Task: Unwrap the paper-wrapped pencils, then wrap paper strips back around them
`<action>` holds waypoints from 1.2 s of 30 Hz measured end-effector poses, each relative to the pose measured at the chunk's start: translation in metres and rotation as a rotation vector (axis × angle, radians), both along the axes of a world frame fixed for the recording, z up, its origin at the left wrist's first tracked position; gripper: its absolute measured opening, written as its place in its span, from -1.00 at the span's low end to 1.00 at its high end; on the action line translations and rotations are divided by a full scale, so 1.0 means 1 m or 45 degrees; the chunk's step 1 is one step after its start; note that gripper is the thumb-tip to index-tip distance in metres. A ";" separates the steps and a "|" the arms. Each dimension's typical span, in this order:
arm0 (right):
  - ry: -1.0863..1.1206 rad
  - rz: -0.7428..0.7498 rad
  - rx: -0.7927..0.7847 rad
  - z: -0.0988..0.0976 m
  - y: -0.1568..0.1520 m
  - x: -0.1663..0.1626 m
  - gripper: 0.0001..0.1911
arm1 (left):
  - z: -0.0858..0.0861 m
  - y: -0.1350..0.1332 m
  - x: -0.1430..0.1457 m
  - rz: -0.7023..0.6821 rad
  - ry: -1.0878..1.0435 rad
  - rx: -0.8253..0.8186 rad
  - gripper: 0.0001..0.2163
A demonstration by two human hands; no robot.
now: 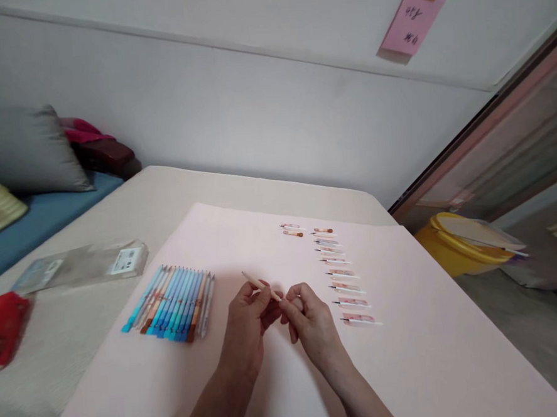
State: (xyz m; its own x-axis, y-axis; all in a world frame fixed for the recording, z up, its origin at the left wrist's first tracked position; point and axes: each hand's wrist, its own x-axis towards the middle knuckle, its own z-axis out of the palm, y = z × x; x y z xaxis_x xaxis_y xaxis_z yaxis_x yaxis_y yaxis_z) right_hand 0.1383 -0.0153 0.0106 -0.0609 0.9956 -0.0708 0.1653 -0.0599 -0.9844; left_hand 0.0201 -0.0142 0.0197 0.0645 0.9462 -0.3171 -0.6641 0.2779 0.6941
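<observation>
My left hand [246, 322] and my right hand [310, 320] meet over a pale pink sheet [280, 384], both pinched on one thin peach-coloured pen [259, 283] whose tip points up and to the left. To the left lies a tight row of several blue and orange pens [173, 302]. To the right, several small pen parts [341, 274] lie in a column, with two more [292, 230] beside its far end.
A clear plastic package [81, 266] and a red packet [2, 326] lie on the beige table [136, 198] at the left. Beyond it are a grey cushion [24, 148] and blue bedding. A yellow tub [460, 244] stands on the floor at the right. A pink note [413, 21] hangs on the wall.
</observation>
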 end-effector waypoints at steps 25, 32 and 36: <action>-1.653 -0.189 0.302 -0.078 0.191 0.050 -0.67 | -0.001 0.023 -0.023 0.244 -0.223 -0.370 -0.95; -1.710 -0.137 0.202 -0.072 0.182 0.054 -0.75 | -0.004 0.025 -0.024 0.273 -0.252 -0.368 -0.94; -1.673 -0.065 0.175 -0.060 0.149 0.051 -0.77 | -0.010 0.026 -0.026 0.328 -0.298 -0.394 -0.92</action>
